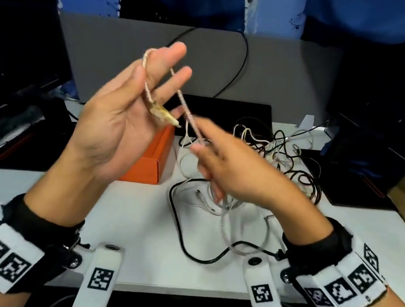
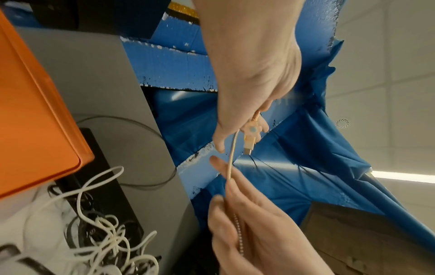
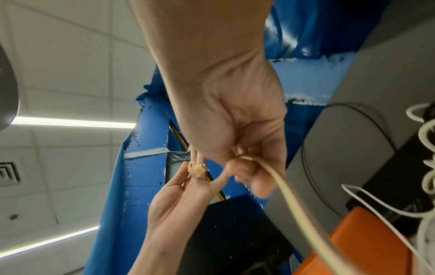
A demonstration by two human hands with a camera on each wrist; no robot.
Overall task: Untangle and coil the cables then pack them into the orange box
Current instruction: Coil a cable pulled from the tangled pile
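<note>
My left hand is raised palm-up above the orange box, fingers spread and nearly straight, with a braided, pale pink-gold cable looped over the forefinger and draped across the palm. Its plug, a flat, pale yellowish piece with a metal tip, hangs beside my fingers. My right hand, blurred, sits to the right of the box and lower, thumb and forefinger pinching the same cable, which runs taut between my hands. The box is smooth, matte, rectangular with rounded corners, lid closed, on the white table. Right of the box lies a tangle of thin white and black cords; a glossy black cord curves nearer me.
</note>
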